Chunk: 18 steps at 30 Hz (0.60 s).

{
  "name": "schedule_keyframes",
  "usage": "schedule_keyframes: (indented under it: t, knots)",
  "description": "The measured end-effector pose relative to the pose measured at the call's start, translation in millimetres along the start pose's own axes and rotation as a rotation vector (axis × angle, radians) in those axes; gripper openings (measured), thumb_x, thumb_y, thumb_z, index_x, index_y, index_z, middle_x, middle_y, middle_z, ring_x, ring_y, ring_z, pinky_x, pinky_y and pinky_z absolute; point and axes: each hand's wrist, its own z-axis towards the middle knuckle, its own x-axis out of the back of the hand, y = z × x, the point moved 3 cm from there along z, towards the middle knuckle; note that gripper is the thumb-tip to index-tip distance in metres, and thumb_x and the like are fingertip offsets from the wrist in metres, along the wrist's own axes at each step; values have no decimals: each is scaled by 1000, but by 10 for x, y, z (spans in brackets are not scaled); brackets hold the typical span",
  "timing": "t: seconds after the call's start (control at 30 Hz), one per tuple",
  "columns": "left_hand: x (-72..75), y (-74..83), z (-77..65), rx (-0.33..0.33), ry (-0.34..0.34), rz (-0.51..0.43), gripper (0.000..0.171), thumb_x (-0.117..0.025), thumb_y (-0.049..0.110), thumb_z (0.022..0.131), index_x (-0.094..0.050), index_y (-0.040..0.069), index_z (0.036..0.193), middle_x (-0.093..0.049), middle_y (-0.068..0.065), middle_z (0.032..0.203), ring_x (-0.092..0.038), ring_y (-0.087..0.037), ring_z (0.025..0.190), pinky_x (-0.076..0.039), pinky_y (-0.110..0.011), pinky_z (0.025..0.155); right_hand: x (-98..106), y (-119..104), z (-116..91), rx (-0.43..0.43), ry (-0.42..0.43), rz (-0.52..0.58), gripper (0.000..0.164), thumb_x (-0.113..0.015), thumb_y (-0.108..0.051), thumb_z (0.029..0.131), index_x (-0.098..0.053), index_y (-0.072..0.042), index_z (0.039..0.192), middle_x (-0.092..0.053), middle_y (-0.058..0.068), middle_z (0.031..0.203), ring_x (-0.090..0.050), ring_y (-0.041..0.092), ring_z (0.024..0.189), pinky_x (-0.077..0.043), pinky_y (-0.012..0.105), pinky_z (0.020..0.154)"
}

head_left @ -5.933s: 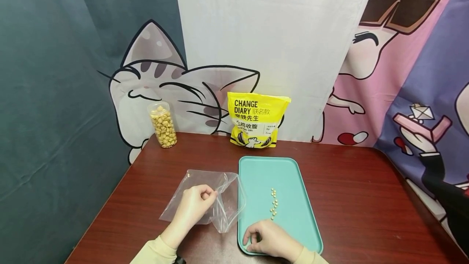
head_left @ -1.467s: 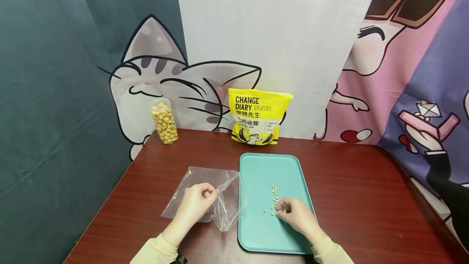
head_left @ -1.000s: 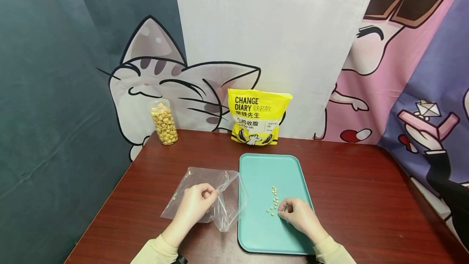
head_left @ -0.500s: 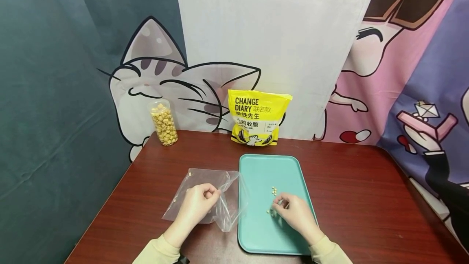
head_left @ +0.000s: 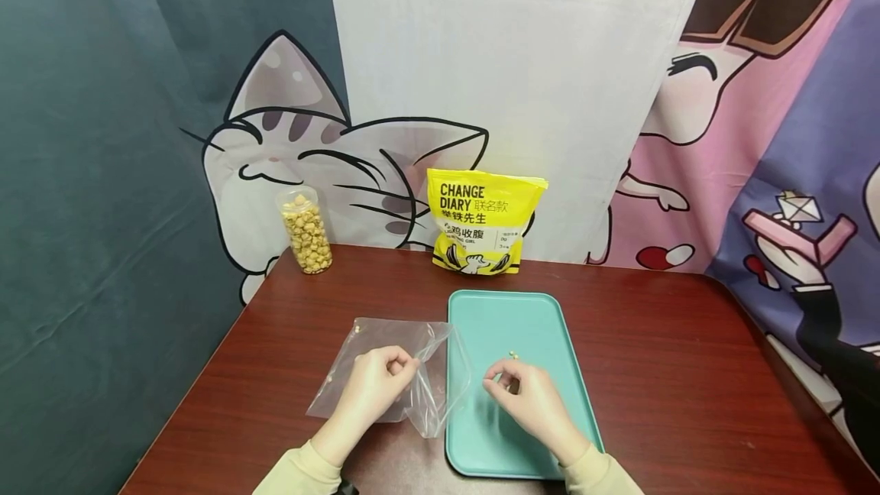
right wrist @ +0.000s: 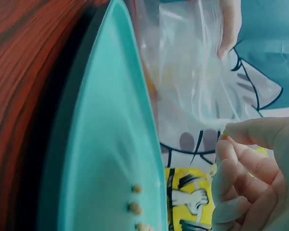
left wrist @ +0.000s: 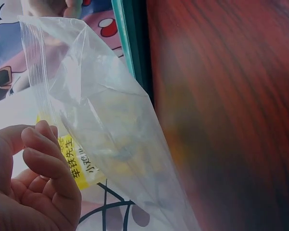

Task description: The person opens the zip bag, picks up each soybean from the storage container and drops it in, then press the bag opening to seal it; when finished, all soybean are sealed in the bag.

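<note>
My left hand [head_left: 376, 384] pinches the upper edge of a clear plastic zip bag [head_left: 428, 397], its mouth spread toward the tray. A few small pale beans show inside the bag at its far corner and left side. My right hand [head_left: 528, 399] is over the teal tray [head_left: 505, 315], just right of the bag's mouth. Between its thumb and forefinger it pinches a soybean [right wrist: 225, 135], seen in the right wrist view. More soybeans [right wrist: 135, 208] lie on the tray; in the head view the right hand hides most of them.
A clear jar of popcorn [head_left: 307, 239] stands at the back left of the brown table [head_left: 660, 373]. A yellow printed pouch [head_left: 481, 224] stands upright behind the tray. Cartoon-printed cloth [head_left: 522, 59] hangs close behind the table.
My right hand first went from the tray's near left corner to the soybeans. In the last half second it moved left toward the bag's mouth. The left hand kept its hold on the bag.
</note>
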Motion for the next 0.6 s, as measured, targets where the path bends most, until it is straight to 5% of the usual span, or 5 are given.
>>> schedule_keyframes:
  t: [0.3,0.6]
  knots:
    - [6,6,-5,-7,6,-8,19,-68,17,84,-61,18,66,-48,11,48,-47,-3,41,-36,-20,43,-134,-155,24,94,-35,41,7,-72,-17,83,-67,-22,81,-50,-13,60,-43,-2,51,-40,19,50]
    - [-3,37,9,-19,4,-6,19,-68,17,84,-61,18,67,-48,12,47,-47,-3,41,-35,-20,42,-194,-147,34,59,-82,55,8,-72,-15,83,-70,-14,91,-51,-12,60,-41,0,49,-38,20,48]
